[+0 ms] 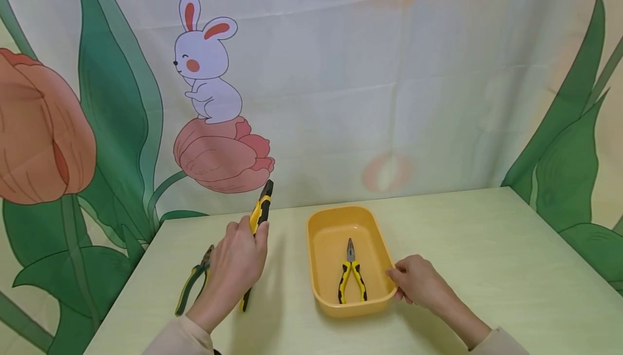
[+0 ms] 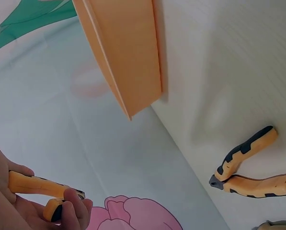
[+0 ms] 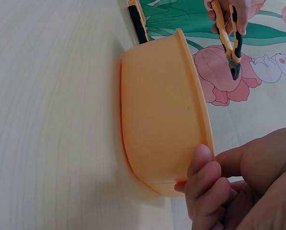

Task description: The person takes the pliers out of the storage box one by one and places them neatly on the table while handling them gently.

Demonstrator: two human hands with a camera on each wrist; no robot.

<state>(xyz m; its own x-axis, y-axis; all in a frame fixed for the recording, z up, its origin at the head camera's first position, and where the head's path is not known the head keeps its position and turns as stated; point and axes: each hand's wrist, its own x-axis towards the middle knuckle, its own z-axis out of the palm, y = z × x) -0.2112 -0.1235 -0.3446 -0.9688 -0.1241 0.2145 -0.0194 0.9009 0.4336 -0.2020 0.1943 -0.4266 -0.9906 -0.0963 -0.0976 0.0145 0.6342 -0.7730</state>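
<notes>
My left hand (image 1: 238, 260) is raised over the left of the table, its fingers curled round the handles of pliers (image 1: 261, 214) with yellow-and-black grips and dark, blunt jaws pointing up and away. In the right wrist view their handles are spread. My right hand (image 1: 421, 282) pinches the right rim of a yellow plastic tray (image 1: 352, 310) between thumb and fingers. Inside the tray lie needle-nose pliers (image 1: 350, 255), tips pointing away, with yellow-and-black handles spread apart.
Green-handled pliers (image 1: 184, 293) lie at the table's left, partly behind my left hand. Another pair of yellow-and-black pliers (image 2: 255, 186) rests on the table below that hand, mostly hidden in the head view. A printed curtain (image 1: 316, 100) hangs behind the table (image 1: 467, 236).
</notes>
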